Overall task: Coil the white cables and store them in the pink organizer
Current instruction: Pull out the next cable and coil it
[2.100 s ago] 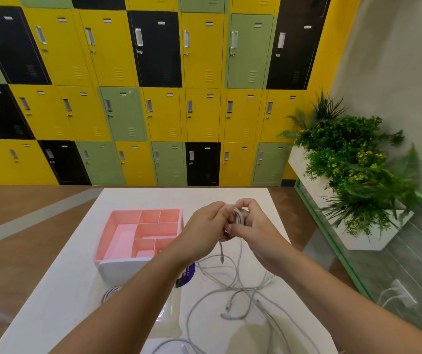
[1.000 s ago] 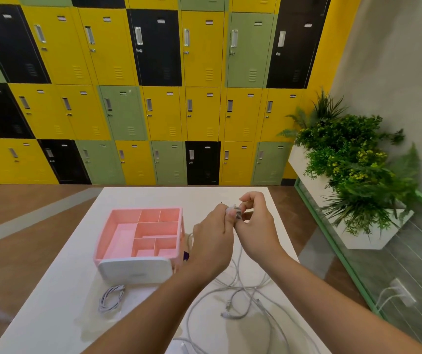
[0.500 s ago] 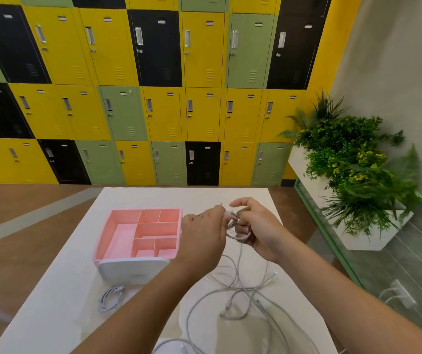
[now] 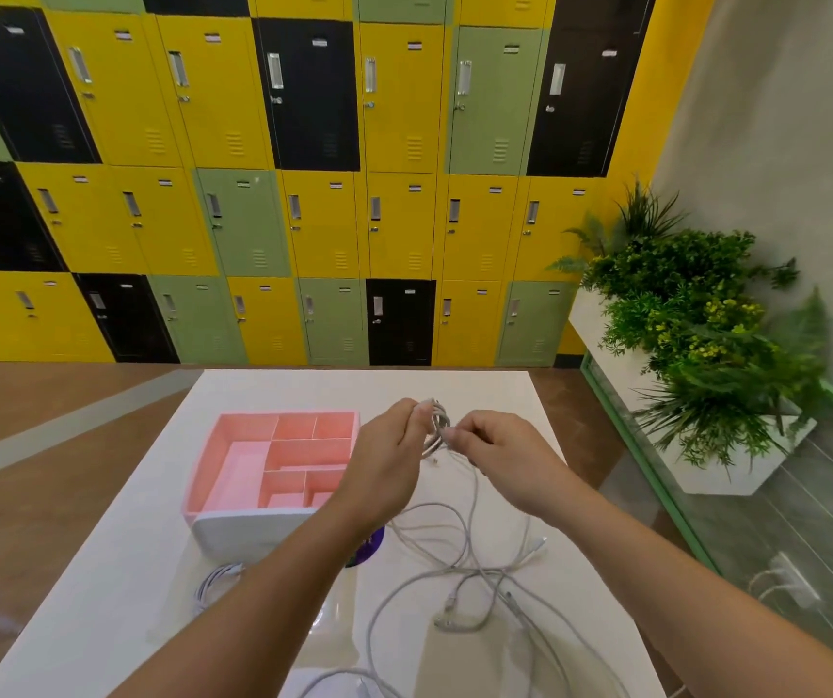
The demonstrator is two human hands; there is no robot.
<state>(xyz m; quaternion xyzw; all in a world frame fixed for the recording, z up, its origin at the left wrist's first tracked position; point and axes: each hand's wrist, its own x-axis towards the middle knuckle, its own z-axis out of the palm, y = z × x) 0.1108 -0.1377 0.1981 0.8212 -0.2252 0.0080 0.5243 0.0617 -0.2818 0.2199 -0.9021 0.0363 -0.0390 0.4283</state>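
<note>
Writing: small labels on lockers behind organizer, too small to read. Purple disc at organizer's near right corner, mostly hidden under left forearm; print on it not legible.

Left hand: reaching in from near side, forearm crossing organizer's near right corner. Back of hand up, fingers curled, tips pinching left side of small white coil.

Right hand: level with left, further right of organizer. Knuckles up, thumb and forefinger pinching coil's right side, remaining fingers curled under.

Coil: raised off table, just right of organizer's far right corner, between both hands. A few loops, hanging roughly upright, one plug end dangling below. One strand trailing down from under right hand to loose cables.

Loose cables: tangled flat on table, right of and nearer than organizer; several plug ends showing.

Bundle: already coiled, lying on table just in front of organizer's white front block, partly hidden by left forearm.

Organizer: pink, open top, divided into several compartments, on left half of table.

Plants: in white planter, well right of organizer, off table.
</note>
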